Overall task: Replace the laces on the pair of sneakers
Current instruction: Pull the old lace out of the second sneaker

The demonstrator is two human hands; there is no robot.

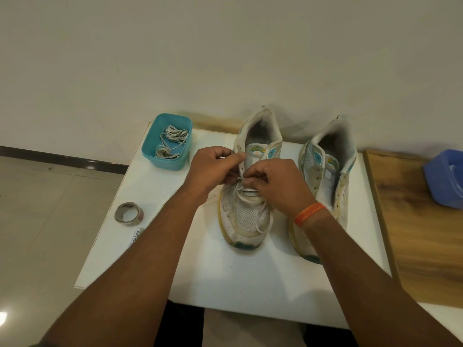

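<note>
Two worn white sneakers with blue and yellow trim stand on a white board (250, 276), toes toward me. The left sneaker (246, 216) has a white lace (265, 222) threaded through its lowest eyelets, one end trailing over the toe. My left hand (213, 169) grips the sneaker's eyelet flap with curled fingers. My right hand (275, 184) pinches the lace just above the lower eyelets. The right sneaker (330, 159) has bare eyelets and is partly hidden by my right wrist, which wears an orange band.
A teal tub (150, 146) holding grey, dirty laces sits at the board's back left. A tape roll (129, 213) and a small tube (136, 237) lie on the left edge. A blue container (443, 181) stands on the wooden surface at right. Tiled floor lies left.
</note>
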